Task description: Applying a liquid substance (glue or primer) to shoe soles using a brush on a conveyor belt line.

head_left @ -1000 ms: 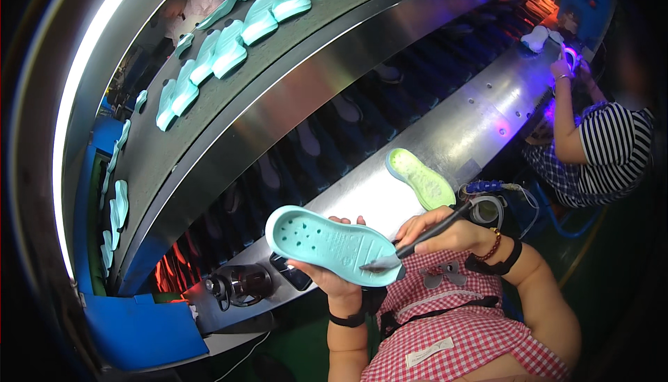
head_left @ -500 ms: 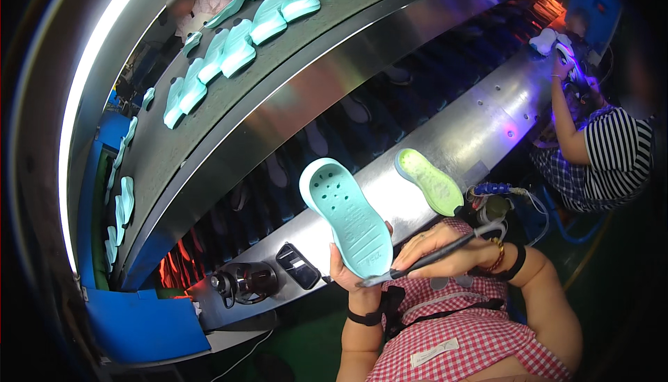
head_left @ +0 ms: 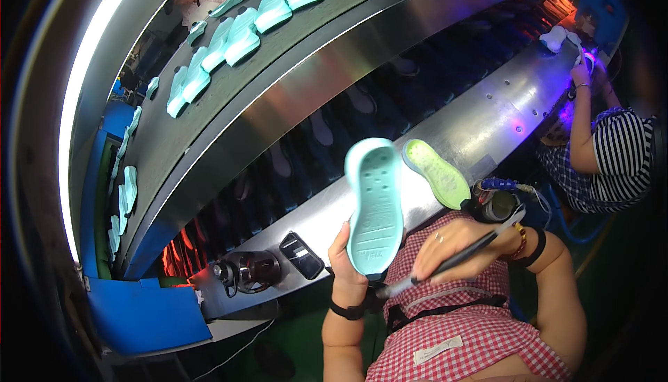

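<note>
Front sole (head_left: pixel 376 208) pale aqua, second sole (head_left: pixel 438 175) lime green with grey-blue rim. Brush handle (head_left: pixel 473 247) black. Apron (head_left: pixel 480 340) red-and-white gingham, co-worker's sleeve (head_left: pixel 621 147) black-and-white striped. Panel (head_left: pixel 149 323) flat blue. Metal bench (head_left: pixel 480 126) silver (purple light tinting far end, btw). Belt (head_left: pixel 209 110) dark greyish green.

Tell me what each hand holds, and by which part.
Left hand: the pale turquoise, hole-dotted shoe sole, by its lower half as pictured. Right hand: the slim black-handled brush, by its handle.
</note>
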